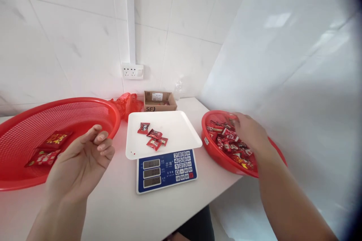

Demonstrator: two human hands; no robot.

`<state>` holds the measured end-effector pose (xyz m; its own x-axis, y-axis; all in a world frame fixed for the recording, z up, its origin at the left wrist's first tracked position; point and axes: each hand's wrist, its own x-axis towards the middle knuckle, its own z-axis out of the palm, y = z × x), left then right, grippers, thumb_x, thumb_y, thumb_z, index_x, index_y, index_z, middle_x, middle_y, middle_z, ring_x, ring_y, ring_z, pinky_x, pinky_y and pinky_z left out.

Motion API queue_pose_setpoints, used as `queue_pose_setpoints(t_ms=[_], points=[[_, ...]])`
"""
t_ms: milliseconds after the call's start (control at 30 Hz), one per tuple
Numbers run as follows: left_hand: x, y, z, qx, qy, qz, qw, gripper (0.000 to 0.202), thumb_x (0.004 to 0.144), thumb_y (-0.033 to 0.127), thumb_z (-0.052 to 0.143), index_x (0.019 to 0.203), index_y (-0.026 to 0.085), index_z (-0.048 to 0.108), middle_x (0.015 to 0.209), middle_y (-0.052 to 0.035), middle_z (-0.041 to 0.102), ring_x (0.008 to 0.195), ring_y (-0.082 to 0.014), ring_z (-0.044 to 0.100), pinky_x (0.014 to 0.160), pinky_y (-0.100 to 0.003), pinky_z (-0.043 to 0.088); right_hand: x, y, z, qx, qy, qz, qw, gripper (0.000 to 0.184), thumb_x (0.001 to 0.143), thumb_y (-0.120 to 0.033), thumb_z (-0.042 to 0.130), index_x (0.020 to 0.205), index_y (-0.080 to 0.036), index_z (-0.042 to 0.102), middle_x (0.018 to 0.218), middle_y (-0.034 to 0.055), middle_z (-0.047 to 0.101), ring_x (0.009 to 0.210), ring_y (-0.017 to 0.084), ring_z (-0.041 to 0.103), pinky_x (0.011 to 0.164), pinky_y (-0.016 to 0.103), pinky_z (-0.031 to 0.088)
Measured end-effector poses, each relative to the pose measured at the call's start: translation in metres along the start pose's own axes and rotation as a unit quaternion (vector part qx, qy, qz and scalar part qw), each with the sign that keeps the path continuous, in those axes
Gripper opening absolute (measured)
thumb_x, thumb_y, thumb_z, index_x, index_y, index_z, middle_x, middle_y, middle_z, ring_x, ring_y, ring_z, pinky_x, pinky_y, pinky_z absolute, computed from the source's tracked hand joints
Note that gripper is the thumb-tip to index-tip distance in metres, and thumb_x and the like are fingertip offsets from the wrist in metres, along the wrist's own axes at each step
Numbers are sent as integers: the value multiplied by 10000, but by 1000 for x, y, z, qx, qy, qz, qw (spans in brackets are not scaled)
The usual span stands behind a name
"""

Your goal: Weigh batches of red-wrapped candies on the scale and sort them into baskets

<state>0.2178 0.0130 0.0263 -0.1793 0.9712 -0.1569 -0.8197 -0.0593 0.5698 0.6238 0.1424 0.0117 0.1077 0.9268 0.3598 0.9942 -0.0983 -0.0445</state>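
My left hand [82, 162] is raised in front of the large red basket [93, 110], palm up, its fingers loosely curled with nothing visible in them. Two larger red packets [55, 140] lie inside that basket. Over at the right, my right hand [249, 130] reaches into the smaller red basket [219, 158], which holds many small red-wrapped snack packets [229, 135]. Its fingertips are blurred and partly hidden at the far rim, so their grip is unclear. Between my hands, several small red snack packets [154, 134] lie on the white tray [175, 130] of a blue-fronted digital scale [166, 171].
Behind the scale stand an open cardboard box [160, 101], a crumpled red plastic bag [128, 105] and a clear plastic bottle [178, 89]. A tiled wall with a socket [132, 71] closes off the back. The white table's [113, 211] near edge runs diagonally at the right.
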Motion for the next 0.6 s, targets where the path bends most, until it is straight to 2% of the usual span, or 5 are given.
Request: queue_pose_setpoints(t_ms=[67,133,300,433,600], points=[[0,-1,0,-1,-4,-7,1000,259,845,30,342,827,157,568,645,7,500,503,-69,492,438,-155,488,-3,21,8,-4,-31,-14,999,432,848,-232,430,1253,-146,551,1217,151,608,1092,310,569,862,422,453],[1,-4,0,6,-5,-11,1000,263,846,32,336,826,158,566,649,5,498,503,-70,494,432,-156,492,-6,28,21,45,-76,-53,995,444,831,-242,471,1263,-170,551,1245,120,603,1096,276,577,874,386,462],[1,-8,2,21,-7,-22,1000,280,849,34,329,821,177,568,652,3,502,505,-72,494,435,-153,506,-6,11,58,99,-233,-90,963,454,822,-246,511,1274,-206,540,1132,108,663,916,239,654,788,345,481],[-3,-7,3,22,-14,-14,1000,264,846,32,341,823,165,568,652,5,501,501,-70,497,436,-156,506,-3,5,77,83,-243,-70,964,405,805,-237,553,1194,-129,570,1224,198,591,947,266,634,798,353,454],[-1,-10,-1,15,-6,-21,1000,229,851,77,394,816,197,587,631,8,505,486,-72,501,434,-150,502,-5,12,84,101,-263,-58,958,213,788,-299,584,934,-162,658,900,119,706,767,233,649,736,321,461]])
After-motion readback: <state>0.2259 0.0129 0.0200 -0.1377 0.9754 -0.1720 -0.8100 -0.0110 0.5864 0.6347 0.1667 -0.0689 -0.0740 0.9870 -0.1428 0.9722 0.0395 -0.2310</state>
